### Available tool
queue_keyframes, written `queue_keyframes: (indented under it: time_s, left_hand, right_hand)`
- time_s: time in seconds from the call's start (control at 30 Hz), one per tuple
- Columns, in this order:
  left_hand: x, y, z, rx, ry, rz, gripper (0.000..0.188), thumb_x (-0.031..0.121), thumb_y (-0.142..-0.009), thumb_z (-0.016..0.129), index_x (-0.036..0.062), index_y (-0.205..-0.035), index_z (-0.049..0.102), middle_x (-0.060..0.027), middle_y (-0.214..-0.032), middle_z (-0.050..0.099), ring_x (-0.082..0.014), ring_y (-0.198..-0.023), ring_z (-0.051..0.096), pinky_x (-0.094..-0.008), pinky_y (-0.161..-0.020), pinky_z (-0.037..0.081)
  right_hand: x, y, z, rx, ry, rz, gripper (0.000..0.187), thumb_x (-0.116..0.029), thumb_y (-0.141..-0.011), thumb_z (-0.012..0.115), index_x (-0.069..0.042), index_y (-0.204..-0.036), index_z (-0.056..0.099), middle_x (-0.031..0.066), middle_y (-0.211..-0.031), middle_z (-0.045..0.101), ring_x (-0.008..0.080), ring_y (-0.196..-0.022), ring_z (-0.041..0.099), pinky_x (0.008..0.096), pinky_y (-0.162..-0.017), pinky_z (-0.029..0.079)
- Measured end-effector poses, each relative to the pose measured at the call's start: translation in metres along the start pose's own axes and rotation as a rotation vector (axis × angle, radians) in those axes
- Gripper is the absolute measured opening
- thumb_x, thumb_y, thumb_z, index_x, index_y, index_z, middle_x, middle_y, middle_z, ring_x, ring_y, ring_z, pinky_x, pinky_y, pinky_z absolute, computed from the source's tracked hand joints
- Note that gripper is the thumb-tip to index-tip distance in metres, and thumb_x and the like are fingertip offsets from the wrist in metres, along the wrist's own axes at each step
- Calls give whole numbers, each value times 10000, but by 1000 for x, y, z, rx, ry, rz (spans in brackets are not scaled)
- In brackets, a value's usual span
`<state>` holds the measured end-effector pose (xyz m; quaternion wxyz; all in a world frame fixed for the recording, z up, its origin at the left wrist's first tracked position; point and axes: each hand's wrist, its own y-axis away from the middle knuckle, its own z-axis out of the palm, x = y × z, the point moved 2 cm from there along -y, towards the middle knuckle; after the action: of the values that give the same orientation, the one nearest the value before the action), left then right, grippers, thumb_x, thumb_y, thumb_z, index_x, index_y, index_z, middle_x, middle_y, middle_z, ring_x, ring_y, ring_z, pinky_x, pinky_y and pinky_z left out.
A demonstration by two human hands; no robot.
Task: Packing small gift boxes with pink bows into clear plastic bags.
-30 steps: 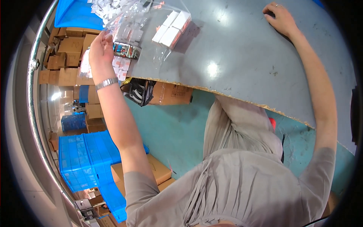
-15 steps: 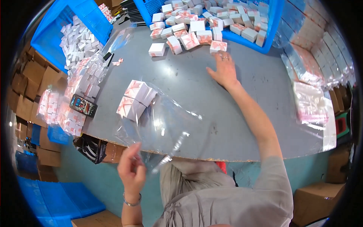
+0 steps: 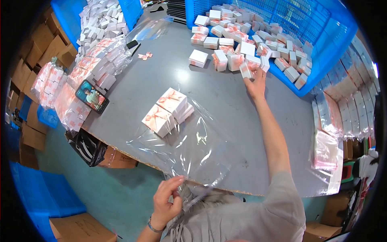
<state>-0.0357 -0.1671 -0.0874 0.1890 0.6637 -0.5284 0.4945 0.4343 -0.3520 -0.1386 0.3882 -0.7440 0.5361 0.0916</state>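
My left hand [image 3: 167, 200] is closed at the near edge of the table, its thumb and fingertips pinching the mouth of a clear plastic bag [image 3: 193, 150]. The bag spreads flat from there over the tabletop. A small stack of white gift boxes [image 3: 172, 100] with pink ribbon bows sits at its far end. My right arm reaches across to the loose pile, where my right hand [image 3: 256, 86] has its thumb and fingers around a white gift box [image 3: 245, 71]. Other boxes crowd against those fingertips and partly hide the grip.
A blue crate [image 3: 328, 76] lies tipped toward me, spilling boxes onto the grey table [image 3: 133, 105]. Another blue crate [image 3: 66, 18] holds small white boxes at left. A phone [image 3: 92, 97] leans on bagged boxes. Empty clear bags [image 3: 325, 151] lie at right; a pink bow [image 3: 145, 56] lies at left.
My right hand has closed around a box at the pile's near edge. My left hand still pinches the bag. The whole view has shifted and turned.
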Motion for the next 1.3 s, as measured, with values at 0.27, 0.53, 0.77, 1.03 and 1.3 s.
queue_keyframes:
  time_s: [0.27, 0.53, 0.77, 1.03, 1.3]
  left_hand:
    - [-10, -18, 0, -70, 77, 8, 463, -107, -659, 525, 13, -1079, 680, -110, -1154, 697, -162, -659, 562, -274, -612, 474]
    - [-15, -11, 0, -80, 171, -72, 453, -104, -684, 521, 17, -1091, 678, -111, -1153, 696, -196, -742, 616, -291, -637, 495]
    - [-21, -4, 5, -37, 207, 14, 517, -85, -709, 499, 9, -1201, 622, -129, -1228, 649, -289, -916, 619, -362, -794, 516]
    - [-15, 11, 5, 18, 223, 46, 549, -97, -692, 469, 8, -1212, 612, -134, -1229, 644, -299, -945, 615, -367, -796, 507]
    - [-3, 19, -4, 72, 161, 41, 518, -90, -702, 476, 18, -1187, 623, -135, -1214, 650, -303, -981, 621, -369, -834, 498]
  right_hand:
    - [-130, -87, 65, 61, -274, -214, 653, -312, -712, 695, -124, -1308, 507, 195, -1327, 482, 378, -1265, 475, 452, -1076, 384]
    - [-153, -90, 142, -381, 88, -365, 808, -370, -638, 807, -184, -1365, 509, 172, -1430, 479, 373, -1296, 487, 436, -1071, 424]
    - [-145, -15, 92, -320, 71, -404, 801, -524, -739, 762, -80, -1345, 486, 206, -1247, 597, 386, -1181, 559, 454, -965, 469]
    - [-173, 52, 15, -356, 127, -165, 699, -349, -765, 746, -90, -1354, 474, 201, -1264, 570, 377, -1188, 555, 440, -978, 465]
    - [-119, 35, 26, -753, -294, -539, 789, -157, -667, 741, -64, -1403, 471, 164, -1332, 533, 297, -1237, 539, 385, -1046, 426]
